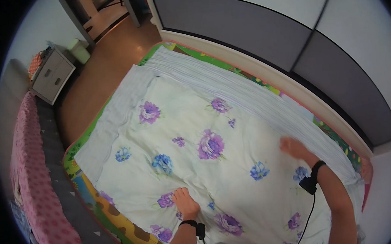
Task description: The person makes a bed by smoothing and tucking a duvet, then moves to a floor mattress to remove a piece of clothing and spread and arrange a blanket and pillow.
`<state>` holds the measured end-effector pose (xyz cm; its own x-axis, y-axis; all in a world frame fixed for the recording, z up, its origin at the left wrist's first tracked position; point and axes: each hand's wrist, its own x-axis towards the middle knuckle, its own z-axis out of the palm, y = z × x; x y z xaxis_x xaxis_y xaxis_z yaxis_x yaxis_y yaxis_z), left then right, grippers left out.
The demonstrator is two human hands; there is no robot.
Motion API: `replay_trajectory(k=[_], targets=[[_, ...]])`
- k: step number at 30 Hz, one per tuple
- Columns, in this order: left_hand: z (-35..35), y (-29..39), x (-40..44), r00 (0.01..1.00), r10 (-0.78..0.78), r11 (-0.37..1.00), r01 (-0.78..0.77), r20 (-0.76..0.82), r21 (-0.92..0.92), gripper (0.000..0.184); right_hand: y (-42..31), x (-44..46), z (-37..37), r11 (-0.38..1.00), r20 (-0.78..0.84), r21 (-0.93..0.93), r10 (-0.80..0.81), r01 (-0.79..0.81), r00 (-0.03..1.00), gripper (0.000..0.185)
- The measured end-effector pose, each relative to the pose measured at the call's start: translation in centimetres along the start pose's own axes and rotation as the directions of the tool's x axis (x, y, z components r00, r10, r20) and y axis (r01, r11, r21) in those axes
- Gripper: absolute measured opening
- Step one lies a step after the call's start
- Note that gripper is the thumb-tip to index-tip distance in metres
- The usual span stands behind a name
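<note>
"Resting against the floral quilt (210, 177), your left hand (186, 204) has its fingers bent and pointing away from you. From above, I cannot tell whether they grip any cloth or only press on it."

"What about your right hand (293, 147)?"

"It is blurred, over the right part of the quilt near the striped sheet (229, 81). Its fingers seem drawn in, but you cannot tell from this view whether they hold or even touch fabric."

"And where is the quilt lying?"

"Spread in front of you, lightly creased, its purple and blue flowers facing up. The sheet shows from under it along your far left and far right, and a colourful mat (130, 231) peeks out below them both."

"You have something on your wrists, too."

"Yes, 2 black wristbands (307, 186), 1 on each, with a thin cable (311, 209) trailing down from the right one."

"Around you?"

"A wardrobe (243, 28) on your right; a pink spotted cover (31, 178) on your left; beyond it, a 2-drawer cabinet (54, 77) beside a pale green bin (79, 51)."
</note>
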<state>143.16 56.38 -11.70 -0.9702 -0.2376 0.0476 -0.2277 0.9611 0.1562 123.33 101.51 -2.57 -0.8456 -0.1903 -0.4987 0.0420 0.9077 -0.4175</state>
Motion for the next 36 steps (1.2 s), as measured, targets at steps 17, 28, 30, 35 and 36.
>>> replay_trajectory(k=[17,28,30,35,36], targets=[[2.1,-1.2,-0.3,0.991,-0.047,0.998,0.041,0.123,0.046,0.037,-8.8,16.4,1.9,0.971,-0.551,-0.044,-0.218,0.233,0.805,0.061],[1.0,-1.0,0.1,0.988,-0.039,0.999,0.034,0.152,0.034,0.037,-15.0,17.3,2.1,0.957,-0.085,0.038,-0.284,0.288,0.955,0.046],[1.0,-0.9,0.0,0.983,-0.056,0.998,0.049,0.174,0.046,0.038,-16.9,15.2,1.9,0.89,-0.155,-0.212,-0.438,0.403,0.886,0.03],[2.2,-1.5,-0.4,0.966,-0.106,0.993,0.091,0.235,0.071,0.037,-17.5,4.8,-2.4,0.781,-0.338,-0.356,-0.62,0.514,0.708,0.023],[2.0,-1.6,-0.3,0.973,-0.078,0.993,0.057,0.219,0.101,0.038,-15.5,3.4,-1.6,0.812,-0.437,-0.326,-0.583,0.484,0.685,0.028]])
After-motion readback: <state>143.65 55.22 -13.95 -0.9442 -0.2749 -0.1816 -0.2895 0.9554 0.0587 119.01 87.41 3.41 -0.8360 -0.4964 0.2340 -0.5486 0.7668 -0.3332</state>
